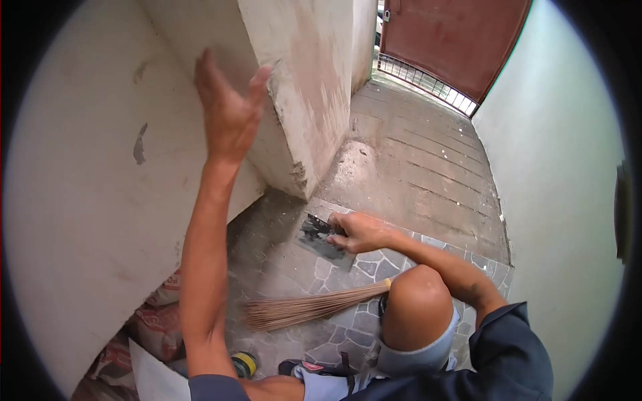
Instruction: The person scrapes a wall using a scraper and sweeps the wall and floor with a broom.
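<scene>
My left hand (231, 110) is raised in front of the wall corner, slightly blurred, with its thumb spread from the fingers and nothing in it. My right hand (358, 230) grips a flat, dark trowel (321, 239) smeared with grey material, held low above the patterned floor. Beyond the trowel stands the pillar (304, 87), whose edge is rough and chipped near the bottom. A stick broom (314, 305) lies on the floor between my arms, its bristles pointing left.
Printed sacks (158, 324) lie at the lower left beside a yellow-and-green round object (245, 363). A pale green wall (562, 134) runs along the right. The concrete ramp (428, 167) leads to a red-brown gate (455, 40).
</scene>
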Motion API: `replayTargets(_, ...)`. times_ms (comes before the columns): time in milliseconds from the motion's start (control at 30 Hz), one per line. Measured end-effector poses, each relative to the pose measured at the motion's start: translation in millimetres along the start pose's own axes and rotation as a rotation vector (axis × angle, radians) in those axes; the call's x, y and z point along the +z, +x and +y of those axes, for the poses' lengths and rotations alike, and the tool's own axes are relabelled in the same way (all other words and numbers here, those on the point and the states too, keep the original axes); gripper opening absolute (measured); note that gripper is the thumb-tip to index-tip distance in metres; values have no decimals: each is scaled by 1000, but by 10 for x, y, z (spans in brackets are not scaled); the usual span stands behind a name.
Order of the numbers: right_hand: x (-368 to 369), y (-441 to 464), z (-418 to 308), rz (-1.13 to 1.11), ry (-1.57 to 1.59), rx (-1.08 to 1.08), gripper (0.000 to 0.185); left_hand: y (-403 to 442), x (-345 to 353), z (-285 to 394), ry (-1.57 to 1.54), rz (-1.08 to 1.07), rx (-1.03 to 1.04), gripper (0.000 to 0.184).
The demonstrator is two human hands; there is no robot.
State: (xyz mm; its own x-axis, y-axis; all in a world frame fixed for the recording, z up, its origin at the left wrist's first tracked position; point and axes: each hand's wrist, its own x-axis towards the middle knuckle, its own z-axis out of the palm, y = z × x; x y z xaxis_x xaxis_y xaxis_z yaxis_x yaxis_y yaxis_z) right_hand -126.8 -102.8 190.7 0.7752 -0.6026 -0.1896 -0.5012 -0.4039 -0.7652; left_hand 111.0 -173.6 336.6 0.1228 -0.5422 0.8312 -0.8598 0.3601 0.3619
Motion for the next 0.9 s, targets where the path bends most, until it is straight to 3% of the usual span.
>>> replayTargets(100, 528, 30, 498, -77, 460, -3, 31, -135, 343, -45, 170, 67, 19, 98)
replayTargets(200, 416, -154, 321, -120, 800, 135, 27, -324, 464, -126, 201, 23, -24, 99)
replayTargets(367, 238, -255, 356, 26, 1179, 85, 28, -847, 568, -269, 218, -114, -93, 102)
replayTargets(467, -108, -147, 282, 341, 993, -38, 24, -1063, 617, -483, 274, -173, -64, 104)
replayTargets(533, -505, -49, 163, 587, 596, -76, 24, -1001, 559, -521, 311, -173, 23, 104)
replayTargets(600, -785, 219, 10, 869, 494, -261, 26, -974, 422, -489, 339, -176, 36, 105)
replayTargets(667, -1164, 172, -463, 915, 220, -123, 27, -905, 310, -415, 348, -162, 15, 108)
replayTargets(733, -1419, 402, -616, 1057, 111, -395, 23, -862, 245, -332, 341, -161, -42, 112)
replayTargets(800, -1595, 644, -924, 1155, 246, -475, 31, -962, 311, -318, 343, -200, -124, 115)
replayTargets(900, -1676, 756, -1267, 1168, 146, -567, 31, -1273, 633, -400, 333, -286, -289, 119)
